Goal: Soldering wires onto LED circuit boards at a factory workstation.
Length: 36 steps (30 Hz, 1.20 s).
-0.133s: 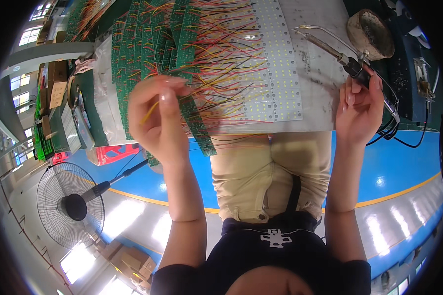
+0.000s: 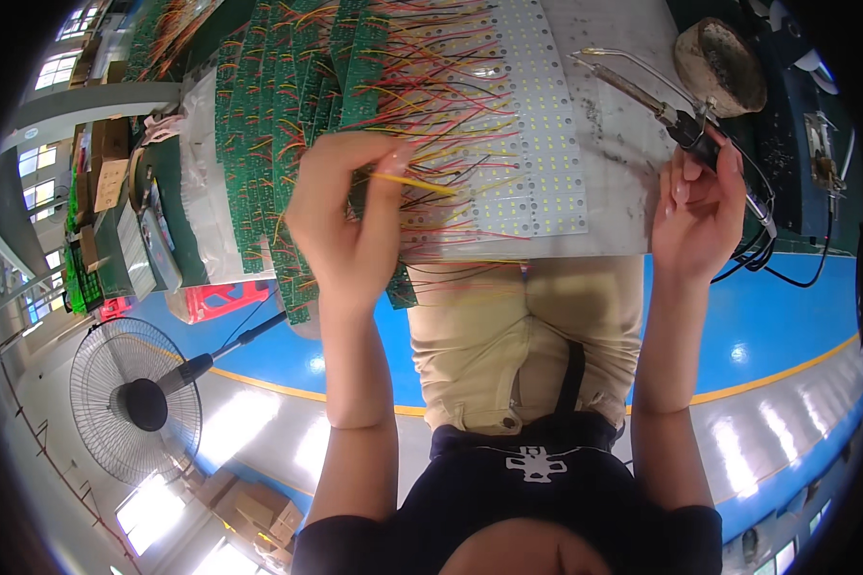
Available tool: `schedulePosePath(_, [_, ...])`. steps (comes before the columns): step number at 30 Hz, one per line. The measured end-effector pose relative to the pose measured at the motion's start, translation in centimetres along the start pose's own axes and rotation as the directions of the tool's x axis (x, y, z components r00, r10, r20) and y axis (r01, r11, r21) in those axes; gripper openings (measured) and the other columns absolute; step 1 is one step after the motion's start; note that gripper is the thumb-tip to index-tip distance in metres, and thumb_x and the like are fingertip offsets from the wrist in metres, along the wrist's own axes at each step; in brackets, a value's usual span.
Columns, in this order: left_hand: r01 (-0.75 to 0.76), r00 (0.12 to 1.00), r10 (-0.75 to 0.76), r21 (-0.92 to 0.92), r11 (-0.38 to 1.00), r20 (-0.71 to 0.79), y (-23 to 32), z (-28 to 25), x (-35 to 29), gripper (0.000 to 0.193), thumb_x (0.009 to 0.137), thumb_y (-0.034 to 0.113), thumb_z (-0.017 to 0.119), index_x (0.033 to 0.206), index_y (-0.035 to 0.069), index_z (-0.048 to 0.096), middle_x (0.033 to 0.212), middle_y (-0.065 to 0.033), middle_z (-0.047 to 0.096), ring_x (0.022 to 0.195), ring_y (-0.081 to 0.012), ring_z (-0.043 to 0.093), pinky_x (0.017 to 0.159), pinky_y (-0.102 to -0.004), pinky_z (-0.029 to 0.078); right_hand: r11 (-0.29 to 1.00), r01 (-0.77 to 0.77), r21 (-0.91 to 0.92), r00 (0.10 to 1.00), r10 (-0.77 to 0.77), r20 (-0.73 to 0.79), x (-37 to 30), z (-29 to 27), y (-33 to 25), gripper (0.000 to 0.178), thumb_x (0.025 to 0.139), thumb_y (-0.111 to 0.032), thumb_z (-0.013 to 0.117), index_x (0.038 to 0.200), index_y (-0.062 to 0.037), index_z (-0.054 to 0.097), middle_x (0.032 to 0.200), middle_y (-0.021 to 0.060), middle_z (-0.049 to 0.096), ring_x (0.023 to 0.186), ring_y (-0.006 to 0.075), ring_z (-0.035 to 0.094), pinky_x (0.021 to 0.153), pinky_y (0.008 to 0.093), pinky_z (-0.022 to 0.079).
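Note:
My left hand (image 2: 340, 225) is closed in a pinch on a yellow wire (image 2: 424, 185), whose end points right across the other wires. Under and left of that hand lie overlapping green circuit boards (image 2: 259, 125) with red, yellow and black wires. Those wires run right onto white LED boards (image 2: 553, 144) with rows of small yellow chips. At the right, my right hand (image 2: 698, 220) is wrapped round the black handle of a soldering iron (image 2: 679, 125). A thin metal tube runs along the iron; its tip points up and left, apart from the boards.
A round, rough-walled bowl (image 2: 697, 72) with dark residue stands beyond the iron. Black cable (image 2: 804, 285) loops beside my right hand. The pale worktop's (image 2: 628, 192) front edge lies before my legs. A standing fan (image 2: 146, 404) and a red plastic stool (image 2: 228, 302) are at the left.
My left hand has moved right over the boards, carrying the yellow wire, which now points right among the others. My right hand and the soldering iron have hardly moved.

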<state>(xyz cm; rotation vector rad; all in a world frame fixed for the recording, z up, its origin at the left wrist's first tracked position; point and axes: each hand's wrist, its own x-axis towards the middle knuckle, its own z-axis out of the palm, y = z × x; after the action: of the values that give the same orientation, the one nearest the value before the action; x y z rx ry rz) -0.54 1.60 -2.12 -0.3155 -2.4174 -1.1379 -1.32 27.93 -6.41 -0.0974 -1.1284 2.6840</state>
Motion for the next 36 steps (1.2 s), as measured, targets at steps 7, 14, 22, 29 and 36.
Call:
schedulePosePath(7, [-0.259, 0.964, 0.220, 0.363, 0.895, 0.146, 0.5, 1.5, 0.4, 0.019, 0.072, -0.003, 0.060, 0.088, 0.006, 0.057, 0.081, -0.0055, 0.059, 0.075, -0.0247, 0.055, 0.077, -0.0359, 0.037, 1.000, 0.000, 0.018, 1.000, 0.000, -0.002, -0.1, 0.0, 0.0, 0.031, 0.093, -0.022, 0.046, 0.107, 0.0040, 0.053, 0.071, 0.0066, 0.053, 0.056, 0.0130, 0.047, 0.043, 0.0241, 0.035])
schedulePosePath(14, [-0.274, 0.960, 0.230, 0.354, 0.894, 0.163, 0.6, 1.4, 0.4, 0.016, 0.075, -0.001, 0.061, 0.089, 0.006, 0.057, 0.080, -0.0054, 0.059, 0.075, -0.0239, 0.056, 0.077, -0.0358, 0.038, 1.000, 0.004, -0.011, 1.000, -0.004, 0.002, -0.1, 0.1, 0.0, 0.031, 0.092, -0.023, 0.047, 0.107, 0.0038, 0.053, 0.071, 0.0065, 0.053, 0.056, 0.0129, 0.047, 0.043, 0.0246, 0.036])
schedulePosePath(22, [-0.269, 0.963, 0.245, 0.379, 0.886, 0.112, 0.8, 1.3, 0.2, 0.013, 0.076, -0.004, 0.063, 0.085, 0.004, 0.060, 0.081, -0.0060, 0.063, 0.071, -0.0231, 0.056, 0.076, -0.0321, 0.040, 1.000, -0.001, -0.007, 1.000, 0.001, -0.011, -0.1, -0.1, 0.1, 0.032, 0.092, -0.024, 0.048, 0.108, 0.0031, 0.054, 0.071, 0.0063, 0.053, 0.056, 0.0124, 0.047, 0.044, 0.0244, 0.036])
schedulePosePath(29, [-0.305, 0.948, 0.247, 0.352, 0.885, 0.201, 0.4, 1.3, 0.4, 0.012, 0.078, 0.002, 0.062, 0.086, 0.008, 0.057, 0.078, -0.0031, 0.061, 0.069, -0.0205, 0.058, 0.079, -0.0353, 0.038, 1.000, 0.007, -0.012, 1.000, -0.007, 0.003, 0.0, 0.0, -0.1, 0.031, 0.092, -0.023, 0.048, 0.107, 0.0033, 0.055, 0.070, 0.0060, 0.053, 0.056, 0.0121, 0.047, 0.044, 0.0246, 0.036])
schedulePosePath(36, [-0.322, 0.907, 0.218, 0.262, 0.910, 0.360, 0.4, 1.5, 0.7, 0.010, 0.078, 0.002, 0.061, 0.086, 0.007, 0.057, 0.076, -0.0047, 0.062, 0.067, -0.0224, 0.056, 0.079, -0.0361, 0.037, 0.998, 0.006, -0.066, 0.999, -0.010, -0.050, -0.4, 0.3, 0.0, 0.031, 0.093, -0.024, 0.046, 0.105, 0.0026, 0.056, 0.067, 0.0062, 0.052, 0.052, 0.0129, 0.045, 0.043, 0.0245, 0.035])
